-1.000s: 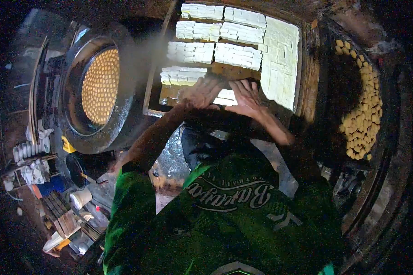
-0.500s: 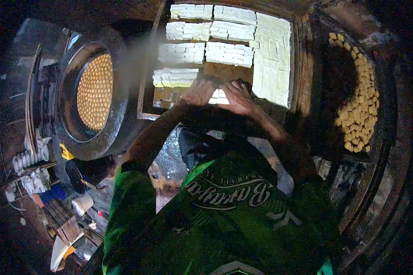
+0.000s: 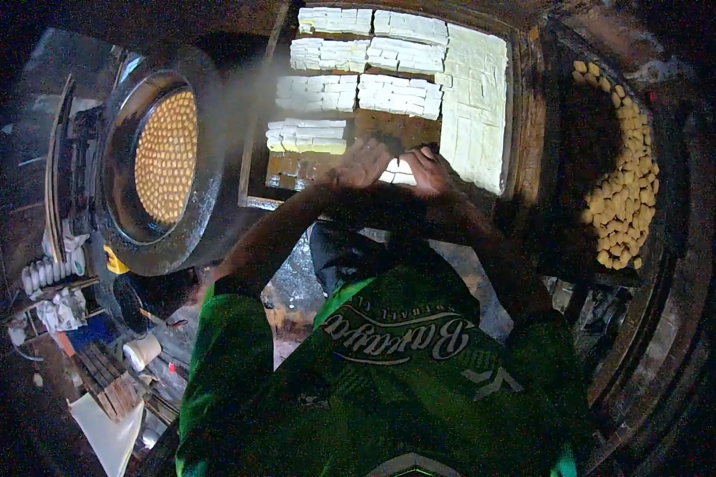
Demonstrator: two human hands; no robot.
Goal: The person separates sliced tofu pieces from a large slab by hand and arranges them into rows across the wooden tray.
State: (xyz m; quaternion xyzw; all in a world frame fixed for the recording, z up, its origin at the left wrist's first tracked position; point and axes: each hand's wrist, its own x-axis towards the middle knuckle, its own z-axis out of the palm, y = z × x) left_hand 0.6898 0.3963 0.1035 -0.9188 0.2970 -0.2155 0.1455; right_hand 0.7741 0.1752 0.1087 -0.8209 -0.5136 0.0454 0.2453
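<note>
White tofu pieces (image 3: 398,172) show between my two hands at the near side of a wooden tray. My left hand (image 3: 361,164) is closed around their left side, fingers bent over them. On the right side, my right hand (image 3: 426,172) presses in with its thumb and fingers curled; part of the tofu is hidden beneath both hands. Beyond my hands stand rows of cut tofu (image 3: 399,95), stacked in neat blocks. A shorter block of tofu (image 3: 305,136) lies just left of my left hand. A wide scored slab of tofu (image 3: 475,107) fills the tray's right side.
At left, a large wok (image 3: 117,171) holds many small golden pieces (image 3: 165,159). Yellowish pieces (image 3: 624,208) lie heaped in a dark container at right. The tray's wooden edge (image 3: 525,111) divides the two. Low at left are a white bucket (image 3: 142,351) and wooden slats (image 3: 107,381).
Both hands have shifted slightly right with the tofu between them. The fingers of my right hand are drawn in more tightly. The tofu rows beyond stand as before.
</note>
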